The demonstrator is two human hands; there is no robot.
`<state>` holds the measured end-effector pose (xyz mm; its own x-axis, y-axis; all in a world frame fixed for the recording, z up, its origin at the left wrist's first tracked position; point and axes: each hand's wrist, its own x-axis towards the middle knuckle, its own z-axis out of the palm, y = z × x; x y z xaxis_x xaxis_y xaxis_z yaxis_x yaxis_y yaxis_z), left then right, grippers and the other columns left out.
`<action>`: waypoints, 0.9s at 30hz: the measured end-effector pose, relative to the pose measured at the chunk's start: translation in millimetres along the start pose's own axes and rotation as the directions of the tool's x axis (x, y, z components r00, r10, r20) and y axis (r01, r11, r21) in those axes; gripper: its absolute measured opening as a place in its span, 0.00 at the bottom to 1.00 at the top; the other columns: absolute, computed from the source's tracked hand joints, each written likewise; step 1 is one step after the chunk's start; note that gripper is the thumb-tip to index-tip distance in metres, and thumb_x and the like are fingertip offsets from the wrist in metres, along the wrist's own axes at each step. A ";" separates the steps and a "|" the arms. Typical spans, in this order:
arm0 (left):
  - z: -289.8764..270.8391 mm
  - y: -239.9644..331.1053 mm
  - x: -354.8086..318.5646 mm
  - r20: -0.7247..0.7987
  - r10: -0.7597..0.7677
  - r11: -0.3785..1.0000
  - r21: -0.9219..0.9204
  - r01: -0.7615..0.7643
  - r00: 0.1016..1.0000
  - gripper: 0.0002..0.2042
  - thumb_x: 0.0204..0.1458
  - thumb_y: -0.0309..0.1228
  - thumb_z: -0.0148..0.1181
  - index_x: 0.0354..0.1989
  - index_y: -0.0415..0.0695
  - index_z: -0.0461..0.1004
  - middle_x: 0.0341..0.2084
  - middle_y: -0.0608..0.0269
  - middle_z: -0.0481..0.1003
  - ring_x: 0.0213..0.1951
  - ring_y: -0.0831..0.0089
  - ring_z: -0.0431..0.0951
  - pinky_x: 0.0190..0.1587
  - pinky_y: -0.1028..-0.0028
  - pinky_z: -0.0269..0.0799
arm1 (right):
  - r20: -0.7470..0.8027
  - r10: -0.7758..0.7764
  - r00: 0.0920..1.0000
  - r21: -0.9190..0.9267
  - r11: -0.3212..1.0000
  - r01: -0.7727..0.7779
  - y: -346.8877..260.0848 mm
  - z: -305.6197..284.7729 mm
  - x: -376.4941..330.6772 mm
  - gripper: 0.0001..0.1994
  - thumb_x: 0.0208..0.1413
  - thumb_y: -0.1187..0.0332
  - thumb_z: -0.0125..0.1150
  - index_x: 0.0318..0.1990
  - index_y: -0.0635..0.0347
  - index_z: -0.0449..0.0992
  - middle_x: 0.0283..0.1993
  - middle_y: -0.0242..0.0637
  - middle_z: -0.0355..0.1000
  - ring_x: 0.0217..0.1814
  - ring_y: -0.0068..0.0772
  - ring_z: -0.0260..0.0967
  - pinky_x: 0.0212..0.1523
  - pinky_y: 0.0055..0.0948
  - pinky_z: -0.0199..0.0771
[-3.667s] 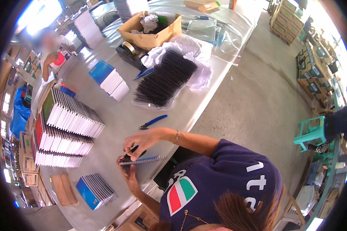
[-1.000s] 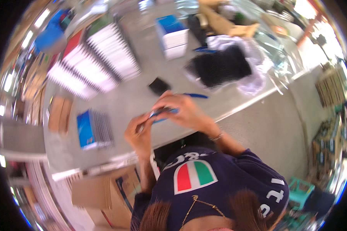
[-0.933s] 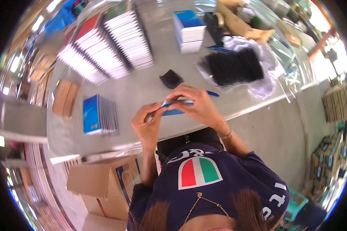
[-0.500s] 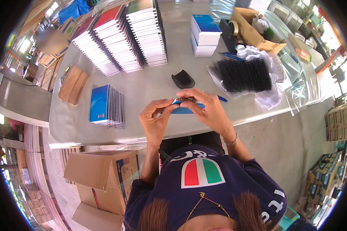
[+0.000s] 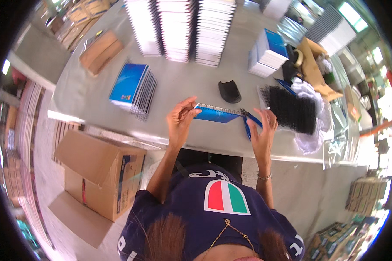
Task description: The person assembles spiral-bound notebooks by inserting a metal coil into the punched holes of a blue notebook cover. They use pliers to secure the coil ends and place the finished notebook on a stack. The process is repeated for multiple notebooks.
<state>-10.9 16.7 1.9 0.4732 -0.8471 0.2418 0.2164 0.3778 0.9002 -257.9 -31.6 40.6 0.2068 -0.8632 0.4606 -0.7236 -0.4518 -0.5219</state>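
My left hand [image 5: 182, 117] pinches the left end of a blue-covered notebook [image 5: 217, 115], which is tilted above the table with its wire spiral edge upward. At the notebook's right end, my right hand [image 5: 265, 126] has its thumb and fingers about the blue handles of a small pair of pliers [image 5: 249, 120]. The plier handles are spread, and the dark jaws are at the end of the spiral. Just beyond the notebook lies a black curved piece [image 5: 229, 91]. Part of the right hand's grip is hidden by its own fingers.
Blue spiral notebooks [image 5: 133, 89] are stacked at left, near a brown cardboard piece [image 5: 101, 52]. Tall notebook stacks [image 5: 174, 32] stand behind. Black spirals [image 5: 290, 108] lie on white wrapping at right, below another blue stack [image 5: 268, 52]. An open carton [image 5: 100, 169] sits on the floor.
My right hand has moved right, off the spiral to the pliers at the notebook's end. The notebook is now held by the left hand at its left end. The view has shifted.
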 end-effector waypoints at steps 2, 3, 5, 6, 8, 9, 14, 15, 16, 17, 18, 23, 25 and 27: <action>-9.6 -9.1 -5.3 0.005 -0.041 0.999 0.020 0.041 0.999 0.14 0.56 0.19 0.61 0.51 0.36 0.76 0.41 0.64 0.75 0.42 0.79 0.76 0.46 0.78 0.73 | 0.037 0.066 0.997 -0.219 0.974 -0.056 18.7 12.4 -23.2 0.30 0.52 0.62 0.69 0.63 0.51 0.68 0.61 0.47 0.61 0.65 0.51 0.55 0.65 0.48 0.53; -13.4 -10.6 -8.4 0.015 -0.041 0.999 0.023 0.041 0.999 0.14 0.56 0.19 0.61 0.52 0.37 0.76 0.41 0.64 0.75 0.42 0.78 0.75 0.46 0.78 0.73 | 0.080 0.086 0.993 -0.225 0.972 -0.066 24.2 14.6 -28.0 0.32 0.52 0.61 0.69 0.65 0.52 0.66 0.61 0.48 0.59 0.65 0.51 0.54 0.65 0.48 0.52; -18.7 -8.5 -12.3 0.054 -0.044 0.994 0.098 0.038 0.998 0.14 0.57 0.20 0.60 0.53 0.38 0.77 0.41 0.64 0.75 0.42 0.79 0.75 0.45 0.78 0.73 | 0.161 0.136 0.978 -0.241 0.966 -0.095 29.1 16.5 -33.2 0.36 0.52 0.59 0.69 0.67 0.53 0.61 0.62 0.51 0.56 0.65 0.53 0.52 0.66 0.50 0.52; -20.9 -4.1 -13.2 0.083 -0.049 0.985 0.168 0.034 0.995 0.14 0.58 0.21 0.60 0.52 0.39 0.77 0.41 0.64 0.75 0.42 0.79 0.75 0.45 0.78 0.72 | 0.183 0.140 0.973 -0.223 0.970 -0.098 29.7 15.2 -31.9 0.34 0.53 0.59 0.68 0.67 0.54 0.62 0.62 0.51 0.57 0.65 0.53 0.53 0.66 0.48 0.52; -19.2 7.3 -13.8 0.123 -0.049 0.967 0.255 0.017 0.991 0.13 0.58 0.24 0.61 0.51 0.39 0.78 0.41 0.63 0.75 0.40 0.79 0.74 0.43 0.78 0.71 | 0.222 0.149 0.964 -0.186 0.977 -0.108 30.4 9.9 -25.6 0.32 0.55 0.61 0.67 0.66 0.58 0.63 0.61 0.52 0.59 0.64 0.53 0.55 0.66 0.46 0.53; -14.7 13.4 -13.3 0.134 -0.042 0.962 0.272 0.004 0.990 0.12 0.57 0.25 0.62 0.50 0.39 0.78 0.40 0.63 0.75 0.39 0.80 0.73 0.42 0.79 0.71 | 0.192 0.137 0.972 -0.156 0.982 -0.108 33.8 10.4 -26.8 0.31 0.57 0.61 0.65 0.66 0.58 0.63 0.61 0.52 0.59 0.64 0.52 0.55 0.66 0.45 0.54; -4.2 21.9 -12.2 0.091 -0.175 0.922 0.366 0.130 0.980 0.11 0.55 0.29 0.66 0.45 0.39 0.80 0.35 0.65 0.77 0.35 0.82 0.73 0.39 0.79 0.70 | 0.051 0.246 0.968 0.154 0.956 -0.251 24.9 5.5 -22.0 0.31 0.62 0.65 0.60 0.68 0.65 0.55 0.59 0.52 0.60 0.61 0.46 0.58 0.62 0.44 0.61; -4.1 24.2 -10.9 0.070 -0.247 0.900 0.387 0.202 0.966 0.11 0.55 0.29 0.66 0.45 0.39 0.80 0.34 0.66 0.77 0.35 0.82 0.73 0.39 0.79 0.70 | 0.074 0.270 0.960 0.275 0.920 -0.280 21.9 6.0 -21.6 0.31 0.62 0.66 0.60 0.68 0.66 0.55 0.59 0.51 0.60 0.61 0.44 0.60 0.61 0.42 0.63; -4.3 25.0 -10.2 0.048 -0.317 0.872 0.406 0.272 0.947 0.11 0.55 0.30 0.67 0.44 0.39 0.80 0.33 0.67 0.78 0.35 0.82 0.73 0.39 0.79 0.70 | 0.102 0.291 0.951 0.390 0.868 -0.308 18.8 6.7 -22.2 0.31 0.63 0.66 0.60 0.68 0.67 0.54 0.58 0.50 0.61 0.60 0.42 0.61 0.60 0.41 0.65; -4.4 22.2 -9.8 0.072 -0.272 0.899 0.376 0.226 0.960 0.11 0.55 0.30 0.67 0.44 0.38 0.80 0.33 0.67 0.78 0.34 0.83 0.73 0.38 0.79 0.69 | 0.126 0.313 0.941 0.498 0.800 -0.333 14.0 7.4 -23.8 0.31 0.63 0.67 0.59 0.68 0.68 0.54 0.58 0.49 0.61 0.59 0.41 0.62 0.59 0.40 0.67; -6.5 16.4 -10.5 0.090 -0.226 0.921 0.345 0.182 0.970 0.11 0.55 0.30 0.67 0.44 0.38 0.80 0.32 0.67 0.78 0.34 0.83 0.72 0.37 0.80 0.68 | 0.124 0.278 0.952 0.540 0.786 -0.300 3.7 10.9 -25.9 0.32 0.60 0.68 0.62 0.67 0.69 0.55 0.56 0.48 0.61 0.57 0.40 0.65 0.59 0.38 0.68; -3.1 9.2 -10.4 0.101 -0.092 0.985 0.158 0.075 0.991 0.10 0.55 0.29 0.67 0.43 0.38 0.81 0.31 0.67 0.78 0.32 0.85 0.71 0.34 0.81 0.66 | 0.275 -0.023 0.961 0.420 0.902 -0.099 -49.0 12.4 -29.9 0.35 0.51 0.69 0.69 0.65 0.66 0.59 0.56 0.47 0.62 0.57 0.41 0.66 0.55 0.35 0.72; -0.3 16.4 -9.3 0.093 -0.159 0.979 0.147 0.145 0.983 0.10 0.54 0.28 0.67 0.43 0.39 0.81 0.31 0.67 0.79 0.32 0.84 0.72 0.34 0.81 0.67 | 0.331 -0.089 0.939 0.410 0.910 -0.058 -62.7 16.5 -29.6 0.35 0.49 0.69 0.71 0.65 0.63 0.61 0.56 0.47 0.62 0.56 0.41 0.66 0.54 0.36 0.73; -9.0 14.7 -9.2 0.133 -0.223 0.939 0.295 0.176 0.966 0.10 0.54 0.26 0.66 0.44 0.38 0.80 0.33 0.65 0.80 0.34 0.83 0.75 0.37 0.80 0.70 | 0.392 -0.112 0.913 0.429 0.900 -0.074 -71.3 22.7 -31.0 0.36 0.47 0.67 0.72 0.64 0.60 0.62 0.56 0.46 0.62 0.56 0.43 0.67 0.52 0.36 0.74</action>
<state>-4.4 33.4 9.7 0.2955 -0.9519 0.0809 0.0343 0.0952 0.9949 -197.7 22.2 47.2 0.5280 -0.8259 0.1976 -0.3840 -0.4397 -0.8119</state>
